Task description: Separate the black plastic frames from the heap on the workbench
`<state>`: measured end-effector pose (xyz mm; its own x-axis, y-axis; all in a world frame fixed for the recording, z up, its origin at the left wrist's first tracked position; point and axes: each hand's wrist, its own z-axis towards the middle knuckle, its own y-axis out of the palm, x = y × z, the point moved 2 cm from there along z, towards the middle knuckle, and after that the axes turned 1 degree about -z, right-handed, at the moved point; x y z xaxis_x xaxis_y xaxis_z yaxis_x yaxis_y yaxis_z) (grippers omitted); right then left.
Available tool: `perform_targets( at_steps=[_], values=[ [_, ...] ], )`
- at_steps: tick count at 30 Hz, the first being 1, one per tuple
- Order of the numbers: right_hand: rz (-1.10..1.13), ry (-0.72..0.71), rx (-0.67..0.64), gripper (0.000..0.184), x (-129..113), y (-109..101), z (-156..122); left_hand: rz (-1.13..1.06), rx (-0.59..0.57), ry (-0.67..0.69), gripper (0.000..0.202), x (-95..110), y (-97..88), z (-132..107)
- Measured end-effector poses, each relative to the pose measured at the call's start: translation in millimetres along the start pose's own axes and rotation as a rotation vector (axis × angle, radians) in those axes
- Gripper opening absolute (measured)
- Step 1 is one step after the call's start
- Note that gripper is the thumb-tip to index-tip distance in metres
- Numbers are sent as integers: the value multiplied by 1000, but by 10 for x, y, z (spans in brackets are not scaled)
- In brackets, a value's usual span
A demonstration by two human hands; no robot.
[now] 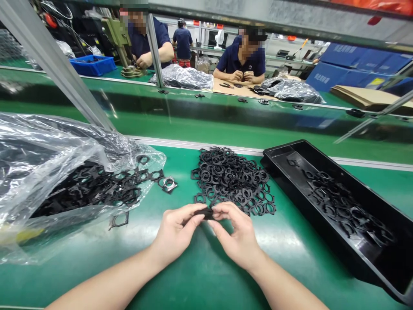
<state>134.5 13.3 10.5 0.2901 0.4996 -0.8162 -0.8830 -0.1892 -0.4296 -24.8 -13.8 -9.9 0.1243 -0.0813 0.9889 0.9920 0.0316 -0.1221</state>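
Between my two hands, just in front of a heap of black ring-shaped plastic parts (229, 176), is a small black plastic part (205, 213), seen nearly edge-on. My left hand (177, 228) pinches its left end between thumb and fingers. The fingers of my right hand (237, 232) grip its right end, the thumb underneath. Fingertips cover much of the part, so its full shape is hidden. To the left, a clear plastic bag (64, 146) lies open with many black frame parts (97, 187) spilling out. A silver-faced square part (169, 184) rests by its mouth.
On the right a long black tray (322, 249) holds loose black parts (345, 206). Metal posts (61, 64) and a green conveyor belt (200, 125) run beyond the green table. Across it, co-workers sit among plastic bags (187, 76) and a blue bin (93, 65).
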Motion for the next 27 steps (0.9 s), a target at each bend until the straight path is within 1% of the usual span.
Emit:
perform_targets(
  at_steps=[2, 5, 9, 14, 19, 21, 24, 26, 27],
  values=[
    [19, 22, 21, 15, 12, 2, 5, -108, 14, -49, 20, 8, 8, -6],
    [19, 21, 47, 13, 33, 8, 5, -169, 17, -78, 20, 30, 23, -19],
    [53, 64, 12, 12, 67, 12, -12, -170, 10, -73, 19, 44, 24, -36],
    [129, 131, -52, 11, 104, 6, -27, -163, -10, -64, 19, 3, 33, -53],
    [149, 238, -77, 15, 154, 18, -13, -75, -76, -43, 21, 1, 32, -46],
    [101, 212, -67, 15, 145, 18, -4, -1, -112, -22, 24, 17, 17, -31],
    [14, 62, -67, 13, 90, 20, -1, 99, -134, -9, 24, 21, -11, -9],
    [-15, -26, -82, 14, 54, 27, -9, 98, -147, -23, 22, 13, -14, 0],
    [-14, -41, -84, 15, 44, 30, -13, 60, -148, -42, 22, 12, -11, 4]
  ],
)
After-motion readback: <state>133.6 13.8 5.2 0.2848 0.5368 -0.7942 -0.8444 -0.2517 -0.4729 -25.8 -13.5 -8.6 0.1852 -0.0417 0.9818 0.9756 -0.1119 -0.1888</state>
